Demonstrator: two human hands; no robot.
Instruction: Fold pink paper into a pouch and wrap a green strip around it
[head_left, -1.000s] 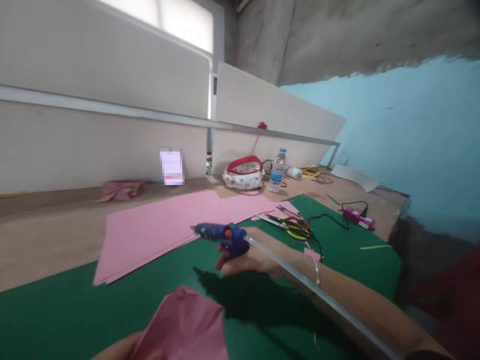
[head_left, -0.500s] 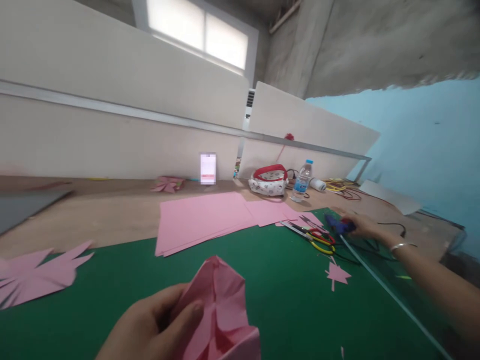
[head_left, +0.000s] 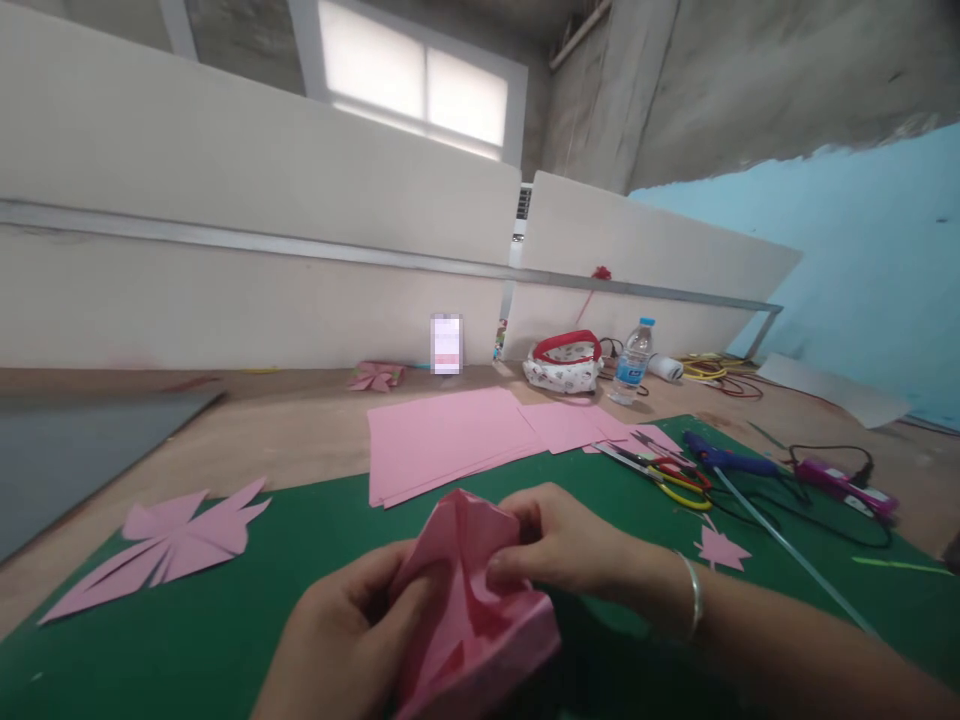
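- Both hands work at the near middle of the table (head_left: 292,430), over a green mat (head_left: 315,530), with a piece of folded pink paper (head_left: 466,610) raised between them.
- The left hand (head_left: 337,630) grips the paper's left side, thumb lying across the near face, fingers tucked behind.
- From the right, the right hand (head_left: 562,540) pinches the upper right edge between thumb and bent fingers; a silver bangle (head_left: 697,596) circles that wrist.
- The paper stands upright, peaked at the top and creased down the middle, its lower right part jutting out as a flap.
- Just beyond it lie flat pink sheets (head_left: 442,445), partly on the mat and partly on bare table.
- To the left on the mat I see a slit pink cutout (head_left: 180,540), spread like petals.
- To the right rests a blue glue gun (head_left: 731,458), a long clear glue stick (head_left: 795,550) trailing from it towards the near side.
- Scissors (head_left: 679,490) with yellow and red handles overlap beside the gun; a jagged pink scrap (head_left: 721,548) lies nearer.
- At the far side, a water bottle (head_left: 630,370) stands beside a red-trimmed pouch (head_left: 562,375).
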